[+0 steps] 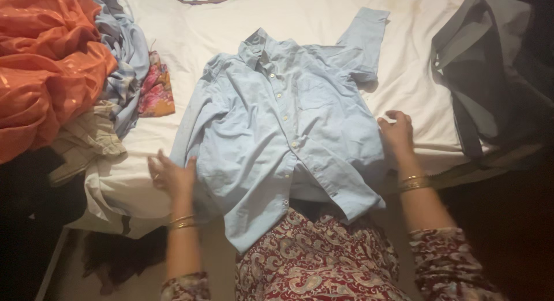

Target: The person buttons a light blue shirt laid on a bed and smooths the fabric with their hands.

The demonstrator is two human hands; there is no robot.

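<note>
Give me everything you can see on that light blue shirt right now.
The light blue shirt is a buttoned, collared one of thin woven cloth, lying front up and creased on the white sheet. Its hem hangs over the bed edge. One short sleeve sticks out toward the top. The left hand presses its one side, the right hand the other.

One blue shirt (283, 128), two hands (173, 175).

Under my fingers (173, 165) the pale blue shirt (283, 122) is matt, creased woven cloth; the orange fabric (46, 59) shimmers.
</note>
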